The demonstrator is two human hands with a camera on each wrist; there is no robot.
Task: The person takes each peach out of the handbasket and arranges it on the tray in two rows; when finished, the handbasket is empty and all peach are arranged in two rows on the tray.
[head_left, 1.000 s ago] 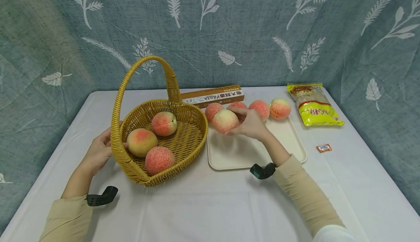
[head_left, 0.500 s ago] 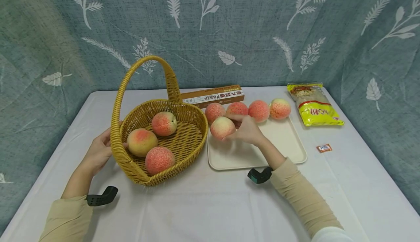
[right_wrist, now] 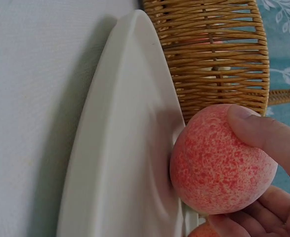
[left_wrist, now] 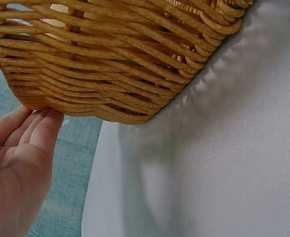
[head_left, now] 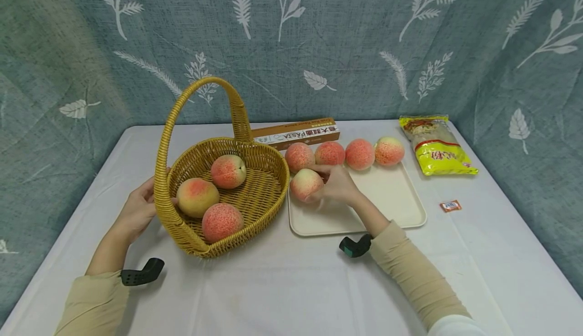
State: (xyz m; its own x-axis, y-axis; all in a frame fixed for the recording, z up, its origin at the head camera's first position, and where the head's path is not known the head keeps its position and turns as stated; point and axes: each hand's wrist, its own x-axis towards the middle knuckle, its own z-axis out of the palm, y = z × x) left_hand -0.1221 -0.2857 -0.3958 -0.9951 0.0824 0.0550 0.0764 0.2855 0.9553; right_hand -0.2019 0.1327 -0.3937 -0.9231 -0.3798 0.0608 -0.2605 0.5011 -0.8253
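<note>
One peach (head_left: 304, 185) is sinking mid-frame, right hand (head_left: 339, 184) clasping it, apparently beginning a front row. Left hand (head_left: 136, 210) is pinching wicker basket (left_wrist: 110, 74).

The peach (right_wrist: 221, 163) I hold looks matt and grainy. My basket (head_left: 260, 186) is ridged wicker with a low sheen, the tray (head_left: 391, 199) smooth, perhaps plastic; the bag (head_left: 439, 150) is glossy film, the tablecloth (head_left: 273, 295) matt woven cloth.
</note>
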